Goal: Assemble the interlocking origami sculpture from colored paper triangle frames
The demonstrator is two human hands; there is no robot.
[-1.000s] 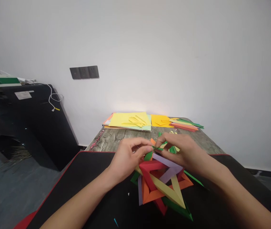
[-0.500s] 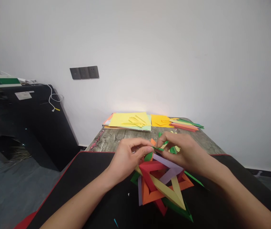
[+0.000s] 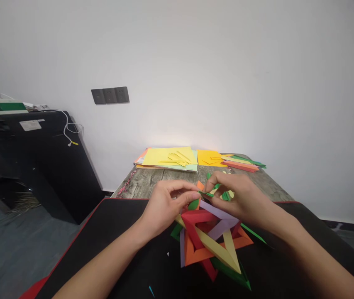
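A star-like folded paper model (image 3: 209, 243) in red, purple, pale yellow, orange and green strips rests on the black mat. At its far side, my left hand (image 3: 172, 203) pinches a green folded paper strip (image 3: 207, 194) between thumb and fingers. My right hand (image 3: 235, 195) grips the same strip from the other side, thumb and index finger pressed together. Parts of the model's far side are hidden behind my fingers. Beyond my right hand lie more green and yellow paper pieces (image 3: 226, 195), partly covered.
Yellow paper sheets (image 3: 152, 155) and orange sheets (image 3: 206, 158) lie at the table's back edge, near coloured strips (image 3: 242, 164). The black mat (image 3: 127, 265) has a red edge. A blue paper scrap (image 3: 151, 291) lies in front. A black cabinet (image 3: 55, 166) stands left.
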